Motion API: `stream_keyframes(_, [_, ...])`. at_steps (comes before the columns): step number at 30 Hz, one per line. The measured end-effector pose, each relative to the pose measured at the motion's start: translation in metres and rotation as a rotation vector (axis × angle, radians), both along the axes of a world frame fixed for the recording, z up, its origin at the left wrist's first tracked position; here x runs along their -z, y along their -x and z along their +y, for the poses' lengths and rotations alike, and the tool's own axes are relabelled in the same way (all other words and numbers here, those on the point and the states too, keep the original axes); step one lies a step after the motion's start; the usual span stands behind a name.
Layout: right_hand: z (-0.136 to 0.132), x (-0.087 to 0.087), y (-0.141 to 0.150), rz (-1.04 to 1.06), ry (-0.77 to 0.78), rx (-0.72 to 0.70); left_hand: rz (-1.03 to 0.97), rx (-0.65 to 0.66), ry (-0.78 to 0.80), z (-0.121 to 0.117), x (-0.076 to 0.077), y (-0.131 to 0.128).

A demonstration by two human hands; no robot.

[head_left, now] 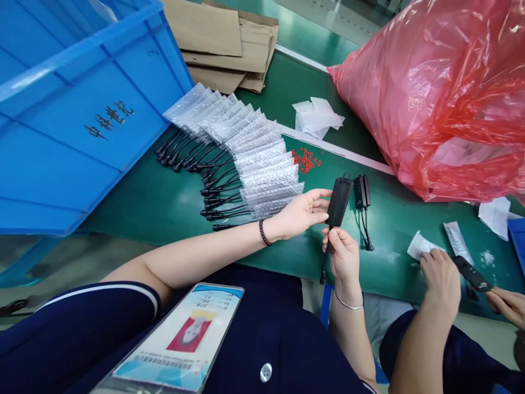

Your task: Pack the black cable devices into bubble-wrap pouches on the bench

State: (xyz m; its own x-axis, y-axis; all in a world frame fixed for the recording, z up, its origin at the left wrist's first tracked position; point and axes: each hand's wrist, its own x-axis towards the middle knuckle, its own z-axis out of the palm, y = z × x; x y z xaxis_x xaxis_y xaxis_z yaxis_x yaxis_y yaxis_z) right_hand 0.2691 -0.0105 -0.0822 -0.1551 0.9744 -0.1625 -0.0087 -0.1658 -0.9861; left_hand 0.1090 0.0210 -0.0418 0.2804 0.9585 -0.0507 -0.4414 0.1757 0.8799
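Note:
Between my two hands is a flat black electronic module [340,201] with a loop at its top and a short cable below. My left hand [305,214] grips its left side, thumb on the front. Lower down, my right hand [343,253] pinches the cable end, and the connector dangles beneath it. Just right of these lie more black modules [362,192] with their cables on the green table [262,241]. A curved row of bubble-wrap sleeves [262,158], black cables sticking out, fans out beyond my left forearm. Small red rings [307,160] are scattered beside that row.
A large blue crate [94,126] stands at the left, with flattened cardboard [229,44] behind the row. A red plastic bag [418,104] bulges at the right. White paper pieces [318,117] lie mid-table. At right, a co-worker's hands [443,279] handle a black module and bubble wrap.

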Motion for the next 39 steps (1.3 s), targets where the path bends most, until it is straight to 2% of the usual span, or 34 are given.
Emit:
stream_keyframes(3, [-0.007, -0.009, 0.003, -0.334, -0.273, 0.046, 0.016, -0.058, 0.017, -0.003, -0.005, -0.005])
stream_keyframes(6, [-0.011, -0.025, 0.002, -0.598, -0.54, -0.013, 0.015, -0.001, 0.095, -0.006, -0.01, -0.003])
stream_keyframes(9, [-0.004, -0.04, -0.004, -0.65, -0.672, 0.102, 0.057, 0.112, 0.149, -0.011, -0.014, 0.003])
stream_keyframes(12, [0.01, -0.049, -0.009, -0.646, -0.753, 0.184, 0.15, 0.235, 0.126, -0.018, -0.016, 0.007])
stream_keyframes(15, [0.022, -0.05, -0.008, -0.601, -0.744, 0.114, 0.282, 0.274, 0.042, -0.027, -0.016, 0.009])
stream_keyframes(19, [0.026, -0.049, -0.003, -0.45, -0.596, 0.016, 0.526, 0.27, -0.1, -0.034, -0.019, 0.013])
stream_keyframes(22, [0.026, -0.05, -0.001, -0.39, -0.523, -0.019, 0.728, 0.268, -0.232, -0.034, -0.023, 0.017])
stream_keyframes(25, [0.026, -0.051, -0.002, -0.383, -0.499, -0.034, 0.844, 0.259, -0.328, -0.033, -0.025, 0.018])
stream_keyframes(29, [0.026, -0.051, -0.004, -0.407, -0.495, -0.04, 0.866, 0.28, -0.357, -0.032, -0.024, 0.019])
stream_keyframes(34, [0.027, -0.048, -0.004, -0.389, -0.458, -0.022, 0.779, 0.339, -0.261, -0.031, -0.02, 0.022])
stream_keyframes(39, [0.028, -0.044, -0.002, -0.361, -0.417, -0.025, 0.796, 0.301, -0.255, -0.029, -0.017, 0.023])
